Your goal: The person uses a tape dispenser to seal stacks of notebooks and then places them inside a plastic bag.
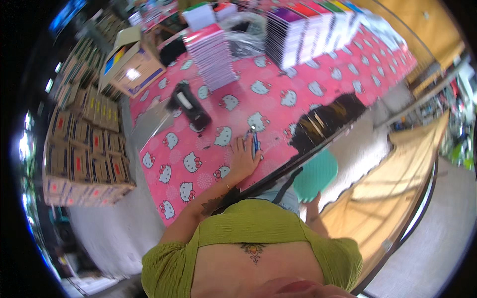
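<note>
My left hand (242,160) rests palm down near the front edge of a table with a pink cartoon-cat cover (198,149), its fingers stretched out. Against those fingers lies a small blue-handled tool (255,143) with a metal tip; its exact kind is unclear. Low on the right, beside my body, my right hand (312,206) is closed at the near edge of a green plastic stool seat (318,174); some of its fingers are hidden. A black tape-dispenser-like device (191,107) stands on the table beyond my left hand, and a flat grey sheet (151,123) lies left of it.
Tall stacks of notebooks (211,57) and colour-covered books (298,37) stand at the back. An open carton (133,67) sits at the far left corner, with piled cardboard boxes (82,154) beyond. The cover is torn to black along the front edge (328,121). Tan sheeting (387,193) hangs right.
</note>
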Tool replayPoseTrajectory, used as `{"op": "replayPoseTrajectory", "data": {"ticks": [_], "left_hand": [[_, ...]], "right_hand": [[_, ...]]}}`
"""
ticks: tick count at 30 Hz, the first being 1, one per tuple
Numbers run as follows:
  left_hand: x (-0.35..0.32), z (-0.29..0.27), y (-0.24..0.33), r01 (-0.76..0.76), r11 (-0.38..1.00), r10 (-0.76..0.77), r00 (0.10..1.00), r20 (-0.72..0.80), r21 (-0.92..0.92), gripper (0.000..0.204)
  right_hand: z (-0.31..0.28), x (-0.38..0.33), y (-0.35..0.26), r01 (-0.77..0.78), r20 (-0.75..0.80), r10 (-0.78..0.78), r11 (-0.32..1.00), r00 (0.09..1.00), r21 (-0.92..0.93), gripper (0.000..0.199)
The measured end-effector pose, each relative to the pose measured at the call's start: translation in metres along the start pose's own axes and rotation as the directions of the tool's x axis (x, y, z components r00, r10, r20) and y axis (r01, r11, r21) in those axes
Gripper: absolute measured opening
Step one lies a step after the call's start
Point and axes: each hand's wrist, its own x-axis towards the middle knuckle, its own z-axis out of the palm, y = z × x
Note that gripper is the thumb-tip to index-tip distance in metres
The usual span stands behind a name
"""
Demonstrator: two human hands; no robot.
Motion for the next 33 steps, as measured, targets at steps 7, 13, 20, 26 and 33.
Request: {"op": "replayPoseTrajectory", "data": {"ticks": [7, 13, 20, 26, 33], "left_hand": [[0.012, 0.013, 0.004, -0.038, 0.999, 0.038, 0.999, 0.012, 0.018, 0.074], [0.007, 0.008, -0.001, -0.056, 0.998, 0.058, 0.997, -0.041, 0.034, 0.075], [0.009, 0.001, 0.004, -0.104, 0.994, 0.103, 0.993, -0.054, -0.023, 0.076], [-0.007, 0.003, -0.01, -0.128, 0.987, 0.114, 0.983, -0.144, -0.097, 0.071], [0.001, 0.008, -0.015, -0.077, 0.963, 0.031, 0.984, -0.176, -0.26, 0.059]], "right_hand": [[0.062, 0.071, -0.079, 0.321, -0.102, -0.312, 0.942, 0.945, 0.094, 0.063], [0.094, 0.095, -0.118, 0.346, -0.058, -0.341, 0.927, 0.938, 0.144, 0.067], [0.008, 0.123, -0.055, 0.18, 0.04, -0.178, 0.982, 0.983, -0.059, 0.053], [-0.013, 0.056, 0.006, -0.094, -0.181, -0.009, 0.828, 0.983, -0.553, 0.044], [0.003, 0.03, -0.037, -0.017, -0.009, 0.014, 0.781, 1.0, -0.624, 0.033]]}}
